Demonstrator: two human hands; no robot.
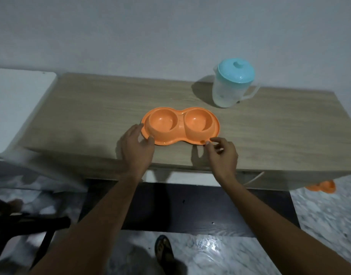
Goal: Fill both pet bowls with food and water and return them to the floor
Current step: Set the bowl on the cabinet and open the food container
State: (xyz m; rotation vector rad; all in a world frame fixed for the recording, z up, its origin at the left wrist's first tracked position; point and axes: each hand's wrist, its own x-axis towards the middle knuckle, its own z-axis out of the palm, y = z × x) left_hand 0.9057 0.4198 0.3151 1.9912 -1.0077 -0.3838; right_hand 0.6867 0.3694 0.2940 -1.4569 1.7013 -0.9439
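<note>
Double bowl [166, 135], empty, on desk [91, 108]: left hand [137, 145] clasps its rim; right hand [222, 153] touches it fingertips-only, grip unclear. Advice: settle flat before pouring from jug [228, 92] beyond.
</note>
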